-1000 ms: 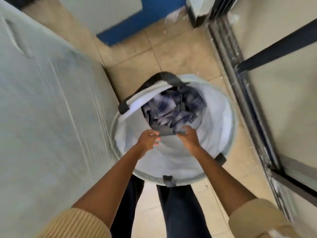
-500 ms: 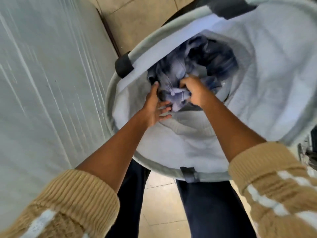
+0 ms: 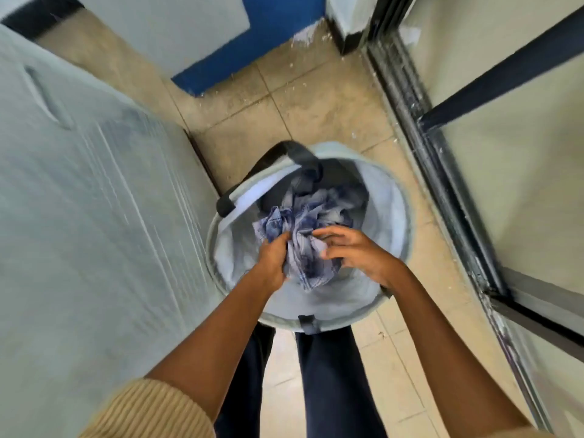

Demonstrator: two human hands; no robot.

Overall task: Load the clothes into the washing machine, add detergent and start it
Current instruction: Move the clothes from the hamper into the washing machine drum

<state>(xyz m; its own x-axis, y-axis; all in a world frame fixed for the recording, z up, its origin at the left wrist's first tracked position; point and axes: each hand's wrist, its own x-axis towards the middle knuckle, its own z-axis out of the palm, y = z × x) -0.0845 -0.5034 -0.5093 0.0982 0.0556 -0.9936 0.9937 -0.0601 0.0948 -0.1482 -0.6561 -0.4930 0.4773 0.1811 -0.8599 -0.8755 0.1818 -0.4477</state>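
We are at the first step, the loading. The clothes (image 3: 303, 222), a crumpled bundle of blue checked cloth, lie inside the laundry basket (image 3: 392, 216); the left hand (image 3: 273, 257) has its fingers curled tight round a fold of the cloth; the right hand (image 3: 357, 251) rests against the bundle from the other side, fingers straight and spread apart, touching but not gripping.

In our judgement the next move asks the right hand to close on the cloth too, and then both hands to lift the bundle clear of the rim and of the black handle (image 3: 284, 153), where a loose end could catch. No machine door and no detergent are in view; the large pale grey surface (image 3: 79, 216) on the left, with a recessed grip (image 3: 47, 96), may be the machine, but we cannot tell.

The basket stands on a beige tiled floor (image 3: 316, 109), just in front of the person's legs; the space is narrow; a dark-framed door (image 3: 442, 172) runs along the right; a blue band of wall (image 3: 252, 39) closes the far end, with white specks on the tiles near it.
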